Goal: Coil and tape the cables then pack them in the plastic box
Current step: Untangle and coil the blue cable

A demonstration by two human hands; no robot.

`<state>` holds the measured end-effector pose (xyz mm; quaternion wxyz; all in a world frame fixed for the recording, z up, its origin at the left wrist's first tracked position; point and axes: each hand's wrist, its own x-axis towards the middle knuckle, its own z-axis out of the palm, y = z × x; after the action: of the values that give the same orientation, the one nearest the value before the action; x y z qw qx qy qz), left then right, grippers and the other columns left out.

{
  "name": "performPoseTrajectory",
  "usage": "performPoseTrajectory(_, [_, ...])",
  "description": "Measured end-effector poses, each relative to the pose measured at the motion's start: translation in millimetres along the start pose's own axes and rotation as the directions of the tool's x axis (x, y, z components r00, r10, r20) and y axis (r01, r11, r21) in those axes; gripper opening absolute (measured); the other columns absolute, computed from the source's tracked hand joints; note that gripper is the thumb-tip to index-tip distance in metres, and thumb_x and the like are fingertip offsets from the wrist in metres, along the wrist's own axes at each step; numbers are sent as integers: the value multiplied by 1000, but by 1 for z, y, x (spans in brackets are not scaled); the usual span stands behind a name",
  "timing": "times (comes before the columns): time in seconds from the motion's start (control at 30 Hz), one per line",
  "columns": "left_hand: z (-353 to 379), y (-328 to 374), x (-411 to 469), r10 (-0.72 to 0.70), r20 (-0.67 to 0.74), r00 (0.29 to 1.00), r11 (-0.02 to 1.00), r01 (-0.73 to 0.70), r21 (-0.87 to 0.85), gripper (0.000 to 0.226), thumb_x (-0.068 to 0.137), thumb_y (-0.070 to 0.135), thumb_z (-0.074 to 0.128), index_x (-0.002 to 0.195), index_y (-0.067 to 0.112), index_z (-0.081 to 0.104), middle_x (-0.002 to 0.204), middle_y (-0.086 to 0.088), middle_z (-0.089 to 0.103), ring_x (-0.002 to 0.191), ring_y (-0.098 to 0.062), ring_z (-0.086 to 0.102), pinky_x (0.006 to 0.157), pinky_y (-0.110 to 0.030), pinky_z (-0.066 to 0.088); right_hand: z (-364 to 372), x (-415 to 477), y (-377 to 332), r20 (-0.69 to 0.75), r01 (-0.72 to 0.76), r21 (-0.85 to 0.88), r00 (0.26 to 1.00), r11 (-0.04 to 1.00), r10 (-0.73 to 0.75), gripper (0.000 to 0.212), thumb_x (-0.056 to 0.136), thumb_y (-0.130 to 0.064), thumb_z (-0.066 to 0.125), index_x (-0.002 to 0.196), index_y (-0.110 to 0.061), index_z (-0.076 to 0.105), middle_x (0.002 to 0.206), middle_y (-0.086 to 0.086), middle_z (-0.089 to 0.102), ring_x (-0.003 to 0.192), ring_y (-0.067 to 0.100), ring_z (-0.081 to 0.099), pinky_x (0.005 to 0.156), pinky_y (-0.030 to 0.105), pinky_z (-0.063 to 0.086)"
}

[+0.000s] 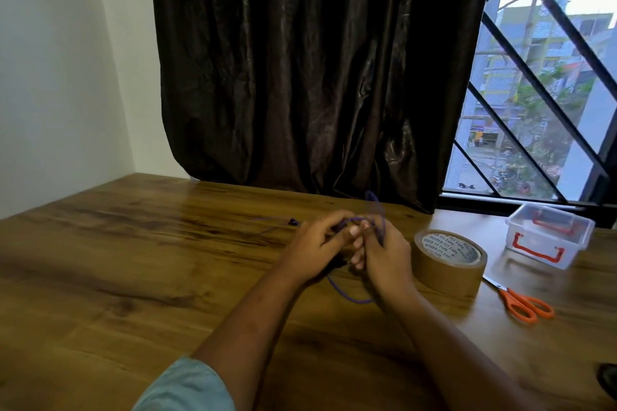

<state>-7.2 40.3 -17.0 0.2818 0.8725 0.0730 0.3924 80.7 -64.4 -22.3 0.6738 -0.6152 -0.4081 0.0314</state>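
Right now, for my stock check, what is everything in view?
purple cable: one, purple, over the middle of the table, one loop drooping
tape roll: one, brown, lying flat right of the cable
plastic box: one, clear with red latches, far right near the window
scissors: one pair, orange handles, nearer than the box, right of the tape
table: one, brown wood, under everything
curtain: one, dark brown, behind the table
left hand: one, gripping the cable
right hand: one, gripping the cable
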Motion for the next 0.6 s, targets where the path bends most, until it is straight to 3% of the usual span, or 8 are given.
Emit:
performPoseTrajectory(0.07, [3,-6,-5,-87,76,993,993,80,86,43,90,40,54,131,32,44,110,0,65,100,-13,60,83,-29,47,0,4,0,-67,-108,195,990,975,123,19,100,-15,42,93,-14,60,61,6,61,43,13,58,45,28,48])
performPoseTrajectory(0.13, [-3,-15,-7,-196,49,979,975,189,119,50,88,36,59,134,31,40,105,-2,66,98,-18,61,83,-32,48,-3,7,-3,-137,-128,354,973,927,187,19,101,-13,38,94,-12,56,71,10,63,48,12,65,46,24,52])
performPoseTrajectory(0.23, [-21,-35,-5,-286,-62,956,902,291,318,31,88,30,61,117,19,59,105,-8,68,101,-25,61,83,-36,47,-4,10,-7,-168,-88,527,964,846,205,21,102,-8,33,106,-12,53,96,11,63,71,12,72,58,19,56])
performPoseTrajectory(0.33, [-29,-43,-5,-335,-210,919,874,386,294,16,92,22,54,100,15,66,94,-9,71,93,-27,63,79,-38,49,-6,10,-6,-154,-52,573,973,818,170,37,102,-3,30,119,-26,52,121,3,56,98,15,67,72,20,57])
performPoseTrajectory(0.43, [-32,-41,-2,-491,-335,804,867,489,-97,27,98,18,42,81,13,63,67,-4,63,68,-25,60,66,-33,47,-7,11,-4,-145,-29,490,983,871,115,48,100,5,30,107,-30,61,136,2,49,118,16,56,81,18,55])
performPoseTrajectory(0.5, [-36,-39,0,-668,-300,681,722,493,-486,33,99,16,35,74,13,57,49,0,53,46,-17,50,47,-24,39,-7,11,-1,-135,-69,366,983,928,127,48,97,9,36,98,-29,66,138,-1,49,126,19,51,89,26,54])
performPoseTrajectory(0.57, [-43,-33,2,-769,-179,613,544,483,-686,31,98,16,33,76,14,55,38,5,48,32,-8,42,35,-14,30,-9,8,1,-98,-50,31,994,998,53,37,92,8,47,101,-21,69,132,-3,53,122,21,54,94,35,49])
performPoseTrajectory(0.6, [-46,-30,2,-784,-111,611,477,479,-737,30,97,18,32,79,14,55,38,5,51,30,-7,43,34,-12,29,-9,5,1,-33,-10,-144,999,990,5,32,90,6,53,107,-17,68,128,-1,56,115,19,58,92,28,49])
